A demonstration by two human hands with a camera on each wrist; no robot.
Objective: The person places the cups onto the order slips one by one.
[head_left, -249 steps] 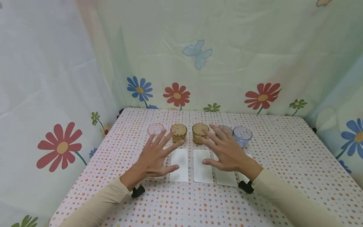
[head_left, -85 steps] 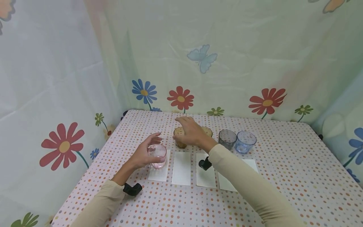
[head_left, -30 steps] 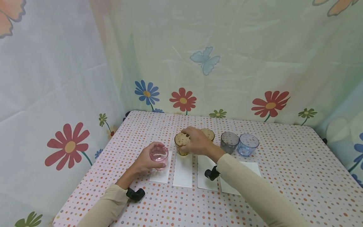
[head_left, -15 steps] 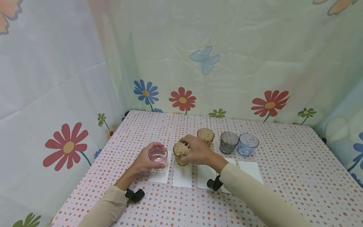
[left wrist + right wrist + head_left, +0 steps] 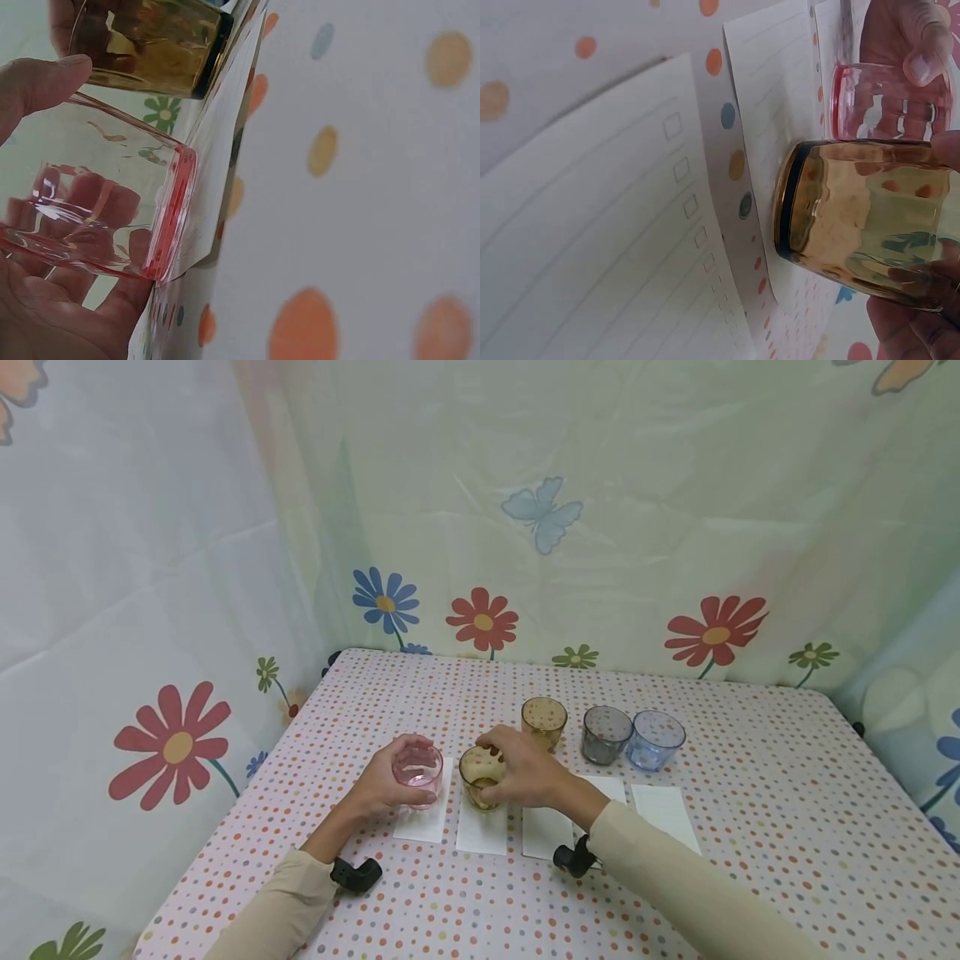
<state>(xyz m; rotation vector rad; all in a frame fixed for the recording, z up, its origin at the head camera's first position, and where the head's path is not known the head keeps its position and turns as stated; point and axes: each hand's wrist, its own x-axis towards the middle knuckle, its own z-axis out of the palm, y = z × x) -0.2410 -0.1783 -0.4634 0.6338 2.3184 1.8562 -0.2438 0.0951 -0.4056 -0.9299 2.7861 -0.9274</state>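
Observation:
My left hand (image 5: 385, 781) curls round a clear pink glass (image 5: 112, 187), which stands upright on the leftmost white paper slip (image 5: 418, 830). Just right of it, my right hand (image 5: 528, 770) grips an amber glass (image 5: 855, 217) between thumb and fingers. That glass is upright over the second slip (image 5: 482, 835); in the right wrist view its dark base is at or very close to the paper. Behind the right hand stands a second amber glass (image 5: 544, 718). A grey glass (image 5: 606, 737) and a blue glass (image 5: 656, 742) follow to its right, side by side.
Further slips lie in the row: a third (image 5: 546, 833) and a fourth (image 5: 604, 788), partly under the right forearm, and one at the right end (image 5: 666, 814). The polka-dot table (image 5: 465, 910) meets a flowered curtain (image 5: 420, 460) at the back and sides.
The left hand took the pink glass from the back row onto the first slip. The right hand then gripped the left amber glass and brought it forward over the second slip.

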